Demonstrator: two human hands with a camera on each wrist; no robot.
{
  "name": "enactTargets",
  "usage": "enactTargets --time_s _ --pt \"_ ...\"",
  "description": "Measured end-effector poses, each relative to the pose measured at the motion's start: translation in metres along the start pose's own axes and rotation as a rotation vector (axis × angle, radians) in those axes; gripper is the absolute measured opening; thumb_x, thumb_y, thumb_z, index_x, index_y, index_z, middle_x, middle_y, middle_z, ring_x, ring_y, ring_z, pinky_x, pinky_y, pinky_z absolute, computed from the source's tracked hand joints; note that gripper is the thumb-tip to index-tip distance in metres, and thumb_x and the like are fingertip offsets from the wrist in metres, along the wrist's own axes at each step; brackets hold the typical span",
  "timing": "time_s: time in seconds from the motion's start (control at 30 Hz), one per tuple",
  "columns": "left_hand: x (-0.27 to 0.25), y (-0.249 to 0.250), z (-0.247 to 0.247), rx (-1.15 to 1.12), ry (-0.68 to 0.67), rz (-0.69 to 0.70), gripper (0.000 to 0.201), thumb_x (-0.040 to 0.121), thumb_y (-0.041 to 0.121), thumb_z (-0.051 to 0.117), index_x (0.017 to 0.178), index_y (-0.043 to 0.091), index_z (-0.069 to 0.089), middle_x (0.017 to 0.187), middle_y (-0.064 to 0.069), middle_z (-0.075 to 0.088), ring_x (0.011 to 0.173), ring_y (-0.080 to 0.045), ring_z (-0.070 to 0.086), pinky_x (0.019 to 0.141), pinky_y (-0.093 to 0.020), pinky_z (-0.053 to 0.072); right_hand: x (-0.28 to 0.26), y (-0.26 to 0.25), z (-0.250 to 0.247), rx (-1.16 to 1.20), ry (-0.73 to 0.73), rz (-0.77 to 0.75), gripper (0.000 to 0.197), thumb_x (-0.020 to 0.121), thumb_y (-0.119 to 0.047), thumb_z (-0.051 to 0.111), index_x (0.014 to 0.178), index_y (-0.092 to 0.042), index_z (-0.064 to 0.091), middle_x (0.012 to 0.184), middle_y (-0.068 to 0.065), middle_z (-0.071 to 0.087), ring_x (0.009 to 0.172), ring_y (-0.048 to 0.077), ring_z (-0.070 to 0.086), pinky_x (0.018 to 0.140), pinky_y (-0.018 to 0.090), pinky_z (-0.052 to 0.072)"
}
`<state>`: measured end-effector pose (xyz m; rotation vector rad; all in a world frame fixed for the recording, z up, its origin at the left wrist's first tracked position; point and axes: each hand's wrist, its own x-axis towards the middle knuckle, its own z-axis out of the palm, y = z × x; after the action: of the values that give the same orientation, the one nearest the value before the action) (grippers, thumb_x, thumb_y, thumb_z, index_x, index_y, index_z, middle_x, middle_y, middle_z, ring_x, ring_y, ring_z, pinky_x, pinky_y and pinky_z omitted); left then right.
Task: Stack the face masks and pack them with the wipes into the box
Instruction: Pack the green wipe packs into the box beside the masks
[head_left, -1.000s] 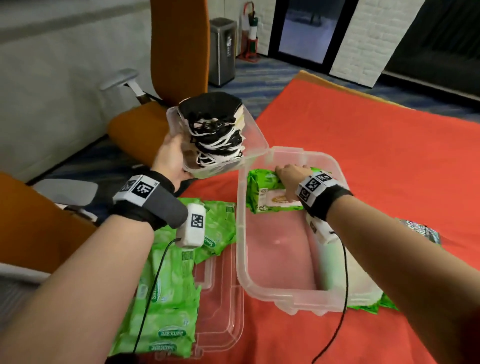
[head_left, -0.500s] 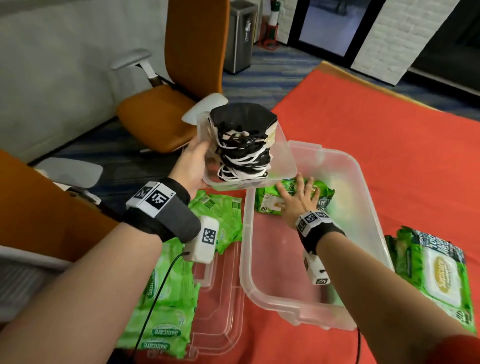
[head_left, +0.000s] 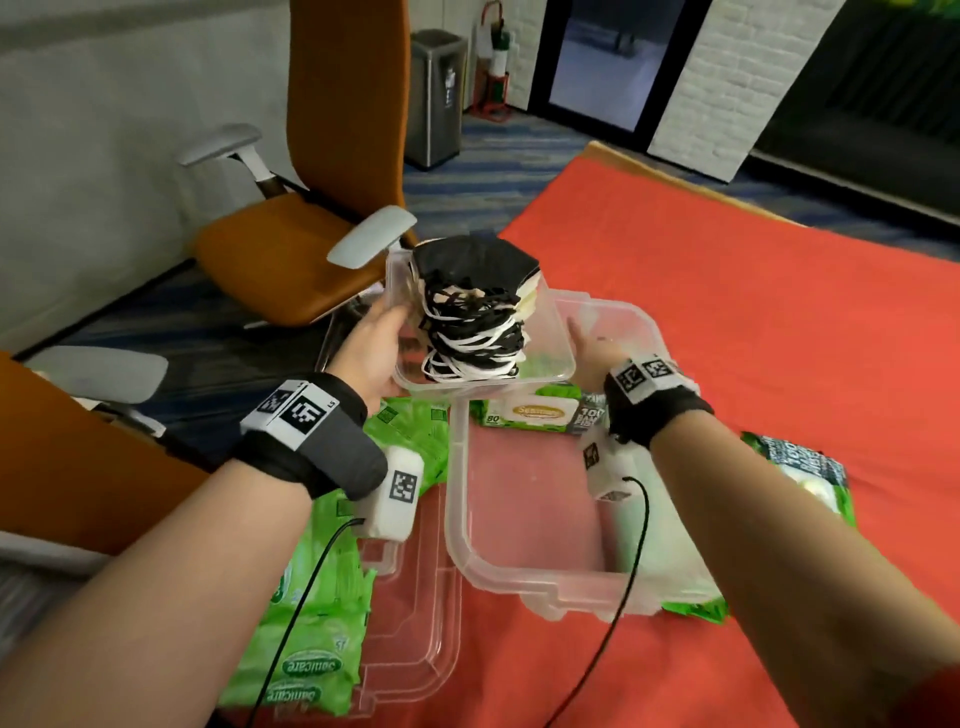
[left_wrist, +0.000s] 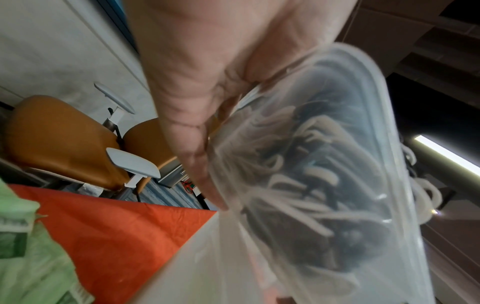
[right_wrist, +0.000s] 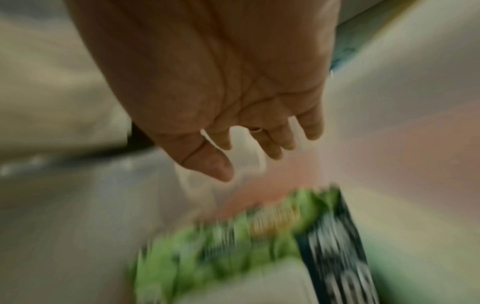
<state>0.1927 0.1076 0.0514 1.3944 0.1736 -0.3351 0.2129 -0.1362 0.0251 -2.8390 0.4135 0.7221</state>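
Observation:
My left hand (head_left: 379, 343) grips a small clear tub (head_left: 550, 343) by its left wall, held in the air over the far left corner of the big clear box (head_left: 498, 571). In the tub stands a pile of black and white face masks (head_left: 475, 317), also seen through the tub wall (left_wrist: 324, 185) under my left hand (left_wrist: 197, 127). One green wipes pack (head_left: 535, 413) lies flat in the box's far end. My right hand (head_left: 589, 348) hovers above that pack with fingers spread and empty, reaching toward the tub's right side; the right wrist view shows the open hand (right_wrist: 249, 144) over the blurred wipes pack (right_wrist: 246, 242).
Several green wipes packs (head_left: 311, 613) lie left of the box, partly under a clear lid (head_left: 415, 613). Another pack (head_left: 800, 478) lies right of the box on the red cloth (head_left: 727, 291). Orange chairs (head_left: 291, 249) stand at the table's left edge.
My right hand let go of the wipes pack in the box, lifted and moved toward the tub. My left hand brought the tub of masks right, over the box's corner.

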Motion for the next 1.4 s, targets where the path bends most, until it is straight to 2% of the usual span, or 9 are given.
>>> enactTargets --time_s 0.13,0.23,0.47,0.6,0.7,0.77,1.03,1.2,1.4 --pt "-0.012 0.004 0.021 -0.012 -0.030 -0.008 0.033 0.100 0.029 0.033 0.131 0.029 0.045 0.117 -0.006 0.061 0.088 -0.020 0.063 0.071 -0.037 0.050 -0.053 0.053 -0.066 0.145 0.228 0.032 0.065 0.091 -0.011 0.045 0.149 -0.016 0.016 0.145 0.019 0.037 0.130 0.033 0.040 0.100 0.033 0.035" --pt "-0.024 0.006 0.040 0.057 -0.123 -0.018 0.040 0.093 0.042 0.038 0.129 0.029 0.049 0.125 -0.012 0.059 0.102 -0.031 0.063 0.087 -0.055 0.049 -0.083 0.115 -0.078 0.201 0.335 0.171 0.061 0.089 -0.013 0.053 0.145 -0.010 0.027 0.139 0.019 0.046 0.126 0.032 0.044 0.096 0.032 0.037" --pt "-0.036 -0.004 0.075 0.098 -0.206 -0.016 0.035 0.100 0.036 0.033 0.129 0.029 0.051 0.118 -0.005 0.064 0.086 -0.020 0.066 0.072 -0.038 0.053 -0.118 0.227 0.014 0.356 0.073 0.527 0.045 0.084 -0.043 0.063 0.097 0.000 0.060 0.112 0.021 0.060 0.095 0.031 0.054 0.077 0.032 0.041" --pt "-0.042 -0.010 0.081 0.111 -0.215 -0.022 0.035 0.100 0.040 0.031 0.130 0.035 0.049 0.119 0.001 0.065 0.096 -0.020 0.065 0.074 -0.038 0.052 -0.118 0.241 0.058 0.631 0.153 0.606 0.095 0.071 -0.044 0.076 0.139 0.002 0.028 0.136 0.022 0.045 0.121 0.035 0.047 0.094 0.041 0.043" --pt "-0.043 -0.012 0.082 0.090 -0.187 -0.009 0.033 0.099 0.038 0.034 0.129 0.036 0.049 0.123 0.000 0.063 0.101 -0.023 0.063 0.082 -0.048 0.050 -0.124 0.243 0.067 0.927 0.155 0.680 0.069 0.067 -0.032 0.082 0.113 0.005 0.047 0.094 0.015 0.065 0.075 0.024 0.067 0.053 0.029 0.057" --pt "-0.043 -0.012 0.080 0.071 -0.165 -0.017 0.034 0.099 0.038 0.036 0.130 0.035 0.048 0.127 -0.001 0.061 0.108 -0.027 0.061 0.088 -0.054 0.046 -0.129 0.242 0.065 0.978 0.113 0.653 0.041 0.070 -0.025 0.081 0.088 0.000 0.053 0.070 0.008 0.062 0.043 0.015 0.060 0.032 0.017 0.042" --pt "-0.046 -0.004 0.070 0.046 -0.109 0.003 0.033 0.099 0.040 0.035 0.129 0.036 0.048 0.119 0.003 0.064 0.101 -0.020 0.063 0.076 -0.038 0.051 -0.121 0.227 0.030 0.879 0.193 0.631 0.059 0.058 -0.025 0.085 0.101 0.004 0.057 0.083 0.019 0.062 0.068 0.030 0.061 0.049 0.031 0.048" --pt "-0.048 0.007 0.057 0.030 -0.060 0.025 0.022 0.100 0.041 0.032 0.108 0.037 0.053 0.100 0.007 0.067 0.092 -0.016 0.063 0.073 -0.036 0.049 -0.120 0.197 -0.035 0.848 0.536 0.494 0.076 0.052 -0.032 0.087 0.113 -0.001 0.054 0.105 0.013 0.063 0.085 0.026 0.063 0.059 0.029 0.051" --pt "-0.051 0.017 0.031 0.018 0.008 0.056 0.021 0.100 0.038 0.034 0.107 0.032 0.053 0.105 0.001 0.065 0.092 -0.019 0.063 0.074 -0.038 0.050 -0.135 0.112 -0.088 0.849 0.693 0.136 0.050 0.064 -0.043 0.079 0.099 -0.010 0.066 0.090 0.005 0.062 0.080 0.016 0.059 0.056 0.024 0.045"
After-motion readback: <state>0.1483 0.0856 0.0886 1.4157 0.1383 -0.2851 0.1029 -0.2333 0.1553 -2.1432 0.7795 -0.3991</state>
